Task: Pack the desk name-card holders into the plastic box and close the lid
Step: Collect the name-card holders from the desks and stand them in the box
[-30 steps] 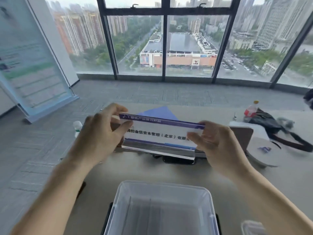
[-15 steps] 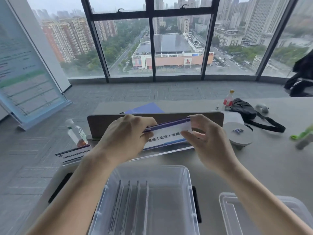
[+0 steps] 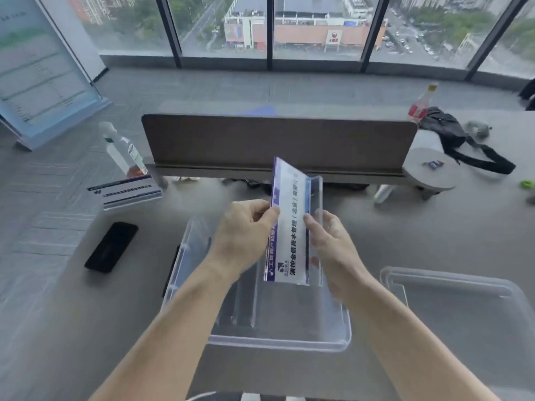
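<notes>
Two hands, left hand (image 3: 246, 227) and right hand (image 3: 333, 241), each pinch a long edge of one clear acrylic name-card holder (image 3: 292, 224), turned lengthwise above the open translucent plastic box (image 3: 278, 340). Lid (image 3: 463, 302) lies right. Farther left, a second holder (image 3: 127, 191) stands on the grey table (image 3: 86, 328).

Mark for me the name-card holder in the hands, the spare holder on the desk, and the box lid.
name-card holder (image 3: 292, 227): head view, white card face.
spare holder (image 3: 127, 192): head view, card front.
box lid (image 3: 463, 308): head view, bare inner panel.
</notes>
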The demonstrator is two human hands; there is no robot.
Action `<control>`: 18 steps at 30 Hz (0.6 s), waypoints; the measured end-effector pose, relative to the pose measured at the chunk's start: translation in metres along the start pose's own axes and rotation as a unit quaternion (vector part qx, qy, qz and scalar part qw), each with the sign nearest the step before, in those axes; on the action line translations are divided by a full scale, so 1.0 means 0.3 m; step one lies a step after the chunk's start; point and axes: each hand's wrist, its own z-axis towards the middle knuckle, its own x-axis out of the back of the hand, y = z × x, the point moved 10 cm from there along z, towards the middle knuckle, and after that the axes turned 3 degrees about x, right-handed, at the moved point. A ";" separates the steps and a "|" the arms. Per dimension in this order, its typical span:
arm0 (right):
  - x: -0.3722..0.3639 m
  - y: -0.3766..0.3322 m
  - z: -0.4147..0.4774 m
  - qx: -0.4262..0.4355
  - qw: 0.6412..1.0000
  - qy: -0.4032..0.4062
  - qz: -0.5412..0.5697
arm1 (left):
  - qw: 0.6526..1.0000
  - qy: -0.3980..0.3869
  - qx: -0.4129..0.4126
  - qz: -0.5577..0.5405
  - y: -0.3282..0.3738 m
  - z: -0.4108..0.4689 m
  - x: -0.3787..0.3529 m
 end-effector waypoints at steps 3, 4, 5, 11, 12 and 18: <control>0.003 0.211 0.039 -0.069 0.997 -0.005 -0.021 | 0.997 -0.043 0.063 -0.019 -0.218 0.025 -0.087; 0.001 0.278 0.048 -0.091 0.995 -0.007 -0.027 | 0.996 -0.047 0.078 -0.015 -0.282 0.029 -0.111; 0.002 0.346 0.062 -0.109 0.993 -0.008 -0.038 | 0.995 -0.044 0.089 -0.005 -0.339 0.036 -0.132; 0.010 0.613 0.138 -0.186 0.973 -0.011 -0.137 | 0.984 -0.005 0.101 0.146 -0.557 0.060 -0.243; 0.007 0.650 0.152 -0.202 0.969 -0.016 -0.141 | 0.981 -0.002 0.107 0.162 -0.589 0.068 -0.264; -0.009 0.802 0.229 -0.244 0.955 0.000 -0.170 | 0.973 0.006 0.112 0.203 -0.704 0.101 -0.342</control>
